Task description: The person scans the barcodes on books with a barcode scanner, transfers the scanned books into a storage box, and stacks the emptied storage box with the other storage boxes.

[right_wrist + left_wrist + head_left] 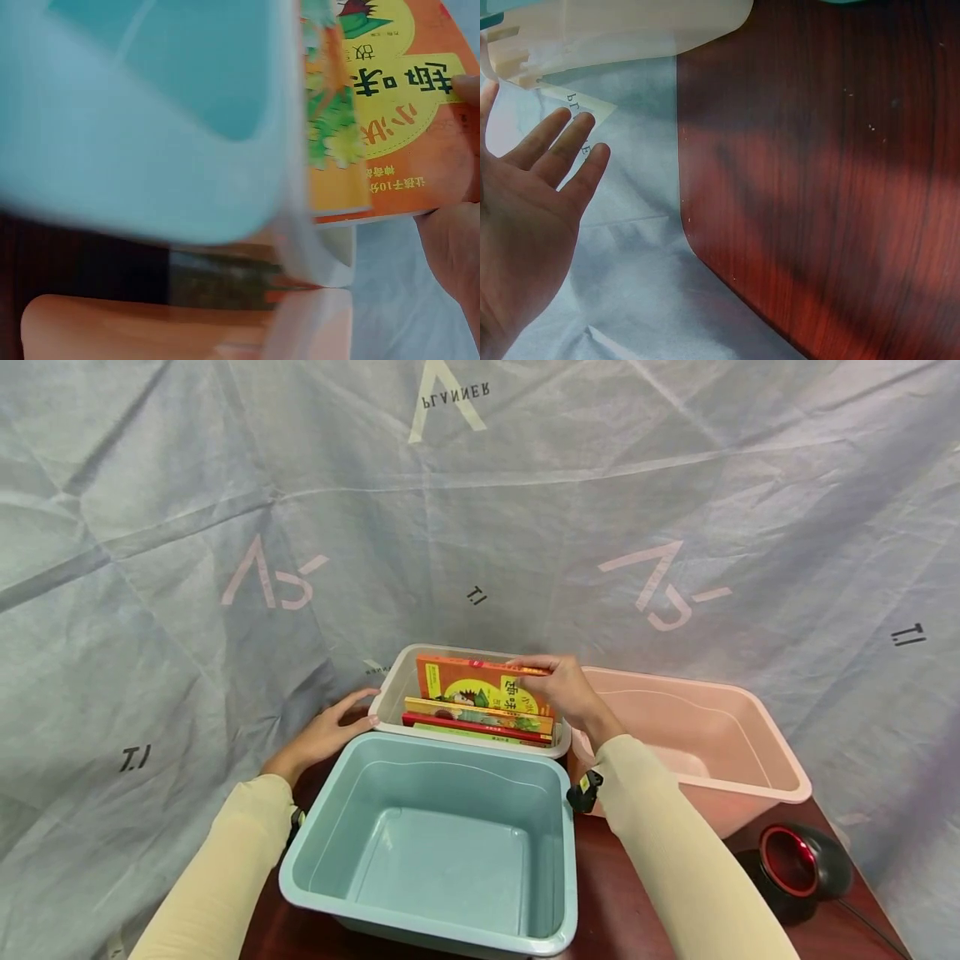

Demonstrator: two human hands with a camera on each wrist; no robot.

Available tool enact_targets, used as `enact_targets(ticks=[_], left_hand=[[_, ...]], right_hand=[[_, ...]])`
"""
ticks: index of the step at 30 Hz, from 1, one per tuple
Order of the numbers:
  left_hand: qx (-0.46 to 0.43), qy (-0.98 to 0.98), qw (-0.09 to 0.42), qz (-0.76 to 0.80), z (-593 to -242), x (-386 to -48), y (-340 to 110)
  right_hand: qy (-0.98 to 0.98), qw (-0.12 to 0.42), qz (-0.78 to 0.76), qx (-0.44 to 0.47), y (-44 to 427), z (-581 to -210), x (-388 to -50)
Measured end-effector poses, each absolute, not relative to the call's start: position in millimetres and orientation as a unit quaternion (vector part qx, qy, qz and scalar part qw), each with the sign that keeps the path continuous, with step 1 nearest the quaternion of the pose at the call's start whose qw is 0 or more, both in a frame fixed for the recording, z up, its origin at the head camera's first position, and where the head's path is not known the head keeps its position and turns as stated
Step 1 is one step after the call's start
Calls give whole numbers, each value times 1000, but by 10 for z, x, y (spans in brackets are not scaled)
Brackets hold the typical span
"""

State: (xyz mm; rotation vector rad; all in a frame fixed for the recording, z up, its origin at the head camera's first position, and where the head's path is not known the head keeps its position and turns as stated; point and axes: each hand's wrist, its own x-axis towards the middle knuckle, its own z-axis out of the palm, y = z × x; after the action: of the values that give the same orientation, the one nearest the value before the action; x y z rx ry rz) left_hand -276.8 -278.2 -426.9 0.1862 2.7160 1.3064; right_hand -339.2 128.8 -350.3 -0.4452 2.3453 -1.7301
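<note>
An orange picture book stands in a small white bin, its top edge above the rim. My right hand pinches the book near its upper right corner, thumb on the cover. The right wrist view shows the orange cover close by. In front of it in the bin lean a yellow-edged book, a red book and a green-edged book. My left hand touches the white bin's left rim, and the left wrist view shows its fingers extended.
A light-blue bin stands nearest me, against the white bin's front. To the right is a pink bin. A black device with a red light sits at the right of the dark wooden table. Grey sheeting hangs behind.
</note>
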Motion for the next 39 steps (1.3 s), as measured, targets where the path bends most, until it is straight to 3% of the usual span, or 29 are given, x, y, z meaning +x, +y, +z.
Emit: enact_targets(ticks=[11,24,32,39], left_hand=[[59,897,58,434,-4311,-2789,-2801],[74,911,46,404,-4204,-2715,-2767],[124,899,31,418,-4034,-2470,-2809],[137,905,-9,402,-4001,-1913,-2877]], right_hand=[[820,153,-516,-193,1233,-3674,-3316],[860,144,-430,-235,1282,-3813,-3263],[877,58,-404,-254,1413,-3728,-3057],[880,-71,-415,-221,1722,-3602,-2342]])
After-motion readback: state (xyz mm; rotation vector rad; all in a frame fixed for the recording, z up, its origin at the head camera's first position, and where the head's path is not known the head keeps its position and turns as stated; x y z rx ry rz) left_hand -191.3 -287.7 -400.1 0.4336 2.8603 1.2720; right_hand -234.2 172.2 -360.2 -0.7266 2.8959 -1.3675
